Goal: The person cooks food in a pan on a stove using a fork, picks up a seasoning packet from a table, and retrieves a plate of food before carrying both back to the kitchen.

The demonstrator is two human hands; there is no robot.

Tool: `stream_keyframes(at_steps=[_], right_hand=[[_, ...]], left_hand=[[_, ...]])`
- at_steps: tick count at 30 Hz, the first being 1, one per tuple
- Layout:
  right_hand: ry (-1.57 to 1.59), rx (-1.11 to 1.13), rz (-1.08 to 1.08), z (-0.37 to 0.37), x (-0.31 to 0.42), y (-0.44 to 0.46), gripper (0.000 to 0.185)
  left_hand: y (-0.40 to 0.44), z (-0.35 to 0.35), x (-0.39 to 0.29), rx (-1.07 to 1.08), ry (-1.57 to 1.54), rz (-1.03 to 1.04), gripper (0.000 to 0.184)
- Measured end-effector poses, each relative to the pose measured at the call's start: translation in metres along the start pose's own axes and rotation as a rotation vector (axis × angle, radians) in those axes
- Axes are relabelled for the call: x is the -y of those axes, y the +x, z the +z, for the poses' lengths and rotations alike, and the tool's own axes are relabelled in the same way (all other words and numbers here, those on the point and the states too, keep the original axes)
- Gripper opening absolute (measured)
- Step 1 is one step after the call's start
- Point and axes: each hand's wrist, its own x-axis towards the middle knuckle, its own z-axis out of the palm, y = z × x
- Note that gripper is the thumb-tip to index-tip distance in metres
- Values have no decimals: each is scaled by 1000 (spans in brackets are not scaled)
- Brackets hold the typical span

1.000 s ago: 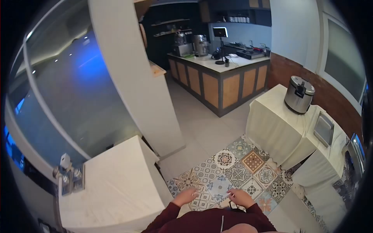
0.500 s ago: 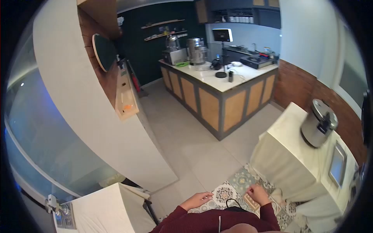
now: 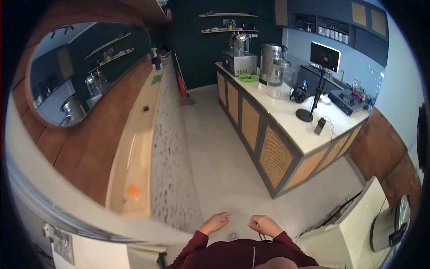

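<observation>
My left hand (image 3: 218, 222) is held low in front of my body, over the tiled floor (image 3: 215, 179). Its fingers are loosely bent and partly stretched, with nothing in them. My right hand (image 3: 265, 225) is level with it, a short gap away, its fingers curled in and no object showing. Just below the right hand a thin black cord loop (image 3: 260, 237) stands out at my waist, apart from the fingers. Neither hand touches furniture.
Ahead right stands an island counter (image 3: 291, 121) with a screen on a stand (image 3: 325, 57), a blender and steel dispensers. A wooden ledge (image 3: 134, 157) runs along the left. Cloth-covered tables flank me; the right one (image 3: 347, 224) bears a steel pot (image 3: 389, 226).
My view has moved forward and turned, so the counter and left ledge appear closer and the side tables slip toward the edges. My hands have come nearer each other.
</observation>
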Motion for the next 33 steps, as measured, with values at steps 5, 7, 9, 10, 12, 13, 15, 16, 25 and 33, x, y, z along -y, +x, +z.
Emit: stream_keyframes(at_steps=[5, 7, 9, 10, 12, 13, 15, 16, 25, 33], right_hand=[[14, -134, 156, -74, -69, 116, 12], [53, -244, 238, -97, -99, 151, 13], [25, -288, 351, -115, -131, 183, 14], [8, -312, 402, -122, -151, 203, 14], [-32, -300, 478, -131, -196, 243, 16], [-60, -289, 506, -137, -220, 268, 17], [-77, -289, 444, -158, -262, 335, 19], [-123, -276, 415, -170, -275, 369, 19], [-262, 73, -77, -258, -276, 815, 22], [-182, 309, -263, -178, -305, 1089, 19]], left_hand=[[197, -102, -8, -58, 116, 196, 36], [251, -130, -13, -74, 65, 230, 36], [309, -157, -13, -80, -31, 239, 37], [336, -172, -8, -39, -19, 228, 37], [384, -194, 12, 23, 0, 204, 37], [408, -207, 28, 37, 12, 142, 38], [452, -236, 58, 47, 11, 7, 38], [474, -249, 59, 24, 19, -19, 38], [600, -421, 134, -452, -89, -130, 33], [733, -582, 280, -407, 22, -413, 39]])
